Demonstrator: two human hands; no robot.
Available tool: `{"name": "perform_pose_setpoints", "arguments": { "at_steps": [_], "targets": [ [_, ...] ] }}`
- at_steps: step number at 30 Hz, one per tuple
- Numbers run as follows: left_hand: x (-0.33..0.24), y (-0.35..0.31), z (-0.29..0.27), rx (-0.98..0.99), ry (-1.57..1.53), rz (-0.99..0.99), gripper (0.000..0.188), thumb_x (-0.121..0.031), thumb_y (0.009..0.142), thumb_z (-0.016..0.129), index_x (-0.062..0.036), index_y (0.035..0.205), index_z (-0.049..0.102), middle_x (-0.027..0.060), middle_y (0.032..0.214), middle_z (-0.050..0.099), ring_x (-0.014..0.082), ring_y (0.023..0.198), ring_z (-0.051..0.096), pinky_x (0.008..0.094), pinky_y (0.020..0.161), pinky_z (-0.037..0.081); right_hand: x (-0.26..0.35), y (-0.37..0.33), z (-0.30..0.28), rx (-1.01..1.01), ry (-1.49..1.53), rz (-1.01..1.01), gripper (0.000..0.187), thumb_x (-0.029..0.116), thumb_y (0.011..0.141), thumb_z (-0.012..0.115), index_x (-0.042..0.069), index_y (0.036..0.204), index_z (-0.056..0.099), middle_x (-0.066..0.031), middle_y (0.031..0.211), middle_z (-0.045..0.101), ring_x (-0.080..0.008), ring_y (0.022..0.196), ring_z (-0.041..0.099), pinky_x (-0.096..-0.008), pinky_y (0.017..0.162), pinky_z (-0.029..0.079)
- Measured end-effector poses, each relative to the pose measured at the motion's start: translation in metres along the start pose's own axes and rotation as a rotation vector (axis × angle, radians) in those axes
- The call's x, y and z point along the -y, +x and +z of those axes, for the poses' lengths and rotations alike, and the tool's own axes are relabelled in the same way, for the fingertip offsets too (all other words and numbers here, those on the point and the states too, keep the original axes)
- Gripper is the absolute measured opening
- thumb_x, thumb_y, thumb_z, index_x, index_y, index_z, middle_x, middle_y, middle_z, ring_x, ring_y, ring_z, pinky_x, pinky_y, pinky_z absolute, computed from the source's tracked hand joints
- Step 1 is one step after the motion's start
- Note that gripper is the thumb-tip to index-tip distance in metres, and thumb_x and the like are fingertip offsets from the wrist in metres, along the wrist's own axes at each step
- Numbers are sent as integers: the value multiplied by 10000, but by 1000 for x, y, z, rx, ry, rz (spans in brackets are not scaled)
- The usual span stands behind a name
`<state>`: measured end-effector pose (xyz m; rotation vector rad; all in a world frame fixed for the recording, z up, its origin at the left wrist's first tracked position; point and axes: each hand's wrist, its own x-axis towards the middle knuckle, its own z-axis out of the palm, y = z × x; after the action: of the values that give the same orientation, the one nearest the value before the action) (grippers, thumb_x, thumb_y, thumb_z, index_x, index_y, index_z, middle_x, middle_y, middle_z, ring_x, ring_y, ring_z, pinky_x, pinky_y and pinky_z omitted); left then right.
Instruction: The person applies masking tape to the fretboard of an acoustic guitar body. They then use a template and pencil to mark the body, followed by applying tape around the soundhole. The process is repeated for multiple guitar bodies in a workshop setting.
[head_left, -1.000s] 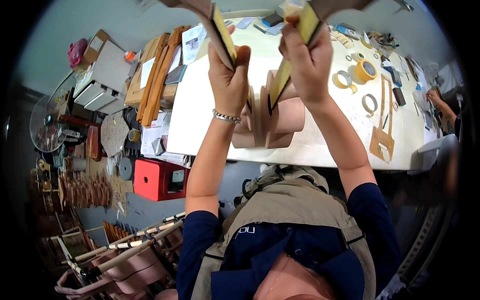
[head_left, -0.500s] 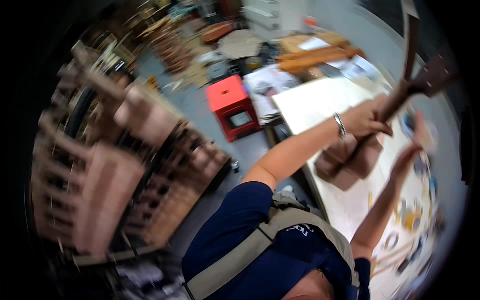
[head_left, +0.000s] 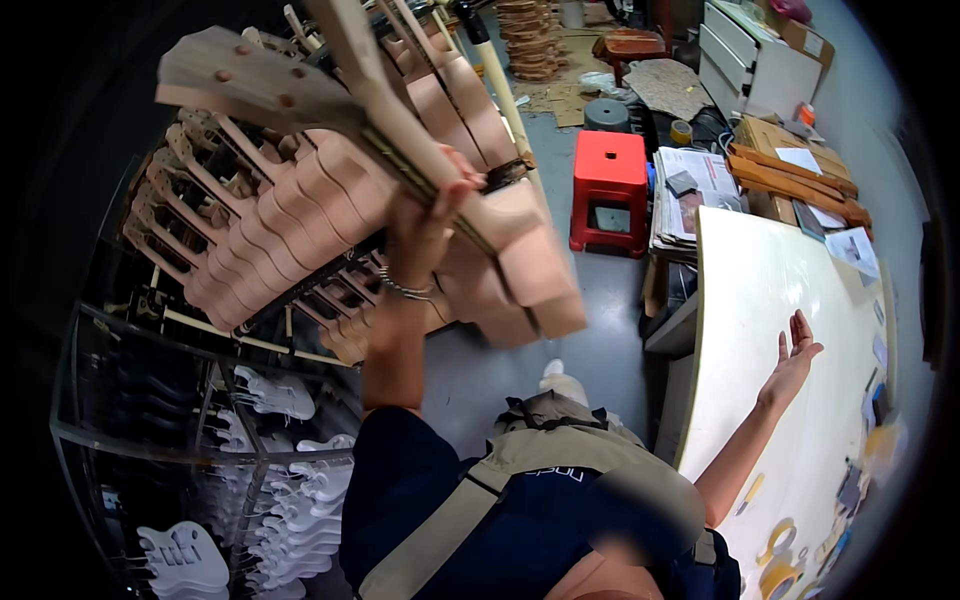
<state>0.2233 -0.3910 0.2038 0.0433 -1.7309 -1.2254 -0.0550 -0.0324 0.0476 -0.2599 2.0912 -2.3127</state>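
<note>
My left hand [head_left: 425, 225], with a bracelet at the wrist, is wrapped round the necks of two unfinished wooden ukuleles [head_left: 540, 270]. They are lifted off to the left, slightly blurred, bodies towards the middle of the view. One broad headstock [head_left: 255, 85] with several peg holes points to the upper left. Behind them, a rack carries many similar pale wooden ukuleles [head_left: 290, 215] packed in a row. My right hand [head_left: 790, 370] is open with its fingers spread, holding nothing, over the white worktable [head_left: 740, 300].
White guitar bodies [head_left: 185, 560] hang on a lower dark metal frame [head_left: 150, 440] at the left. A red stool [head_left: 610, 185] stands on the grey floor ahead. Newspapers [head_left: 695, 190] and wooden boards [head_left: 800, 180] lie beyond the table. Tape rolls [head_left: 778, 540] rest along its right side.
My left hand has carried the ukuleles from above the worktable across to the left, beside the rack. My view has turned. The right hand has come away from near the headstocks.
</note>
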Motion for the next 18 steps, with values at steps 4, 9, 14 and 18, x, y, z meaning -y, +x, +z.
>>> {"name": "perform_pose_setpoints", "arguments": {
  "at_steps": [4, 9, 14, 18],
  "targets": [
    [-14, 17, -71, -72, 182, 47, 450, -338, 803, 712, 6, 1018, 517, 50, 895, 573, 134, 821, 561, 261, 745, 461, -10, 1, 38, 27, 9, 23, 680, 529, 976, 172, -16, 1238, 484, -149, 1294, 494, -238, 1249, 422, -418, 1056, 315],
    [4, 65, -142, -135, 189, 19, 482, -340, 795, 700, 16, 1048, 497, 55, 865, 582, 147, 810, 578, 276, 770, 473, -29, 2, 98, 20, 24, 49, 648, 507, 983, 211, -21, 1202, 515, -146, 1249, 531, -230, 1202, 465, -408, 1016, 363],
    [34, 128, -198, -114, 168, -36, 524, -383, 787, 694, 20, 1052, 490, 63, 849, 589, 163, 783, 584, 280, 747, 475, -38, -11, 148, 84, 8, 67, 636, 507, 983, 225, -8, 1213, 518, -150, 1232, 534, -239, 1198, 473, -398, 1002, 376],
    [49, 190, -243, -101, 70, -140, 589, -422, 774, 701, 23, 1091, 483, 77, 864, 598, 186, 801, 598, 304, 718, 508, -38, -21, 165, 66, -59, 80, 616, 491, 988, 240, -10, 1220, 513, -156, 1244, 526, -245, 1197, 474, -388, 989, 393]
  ]
}}
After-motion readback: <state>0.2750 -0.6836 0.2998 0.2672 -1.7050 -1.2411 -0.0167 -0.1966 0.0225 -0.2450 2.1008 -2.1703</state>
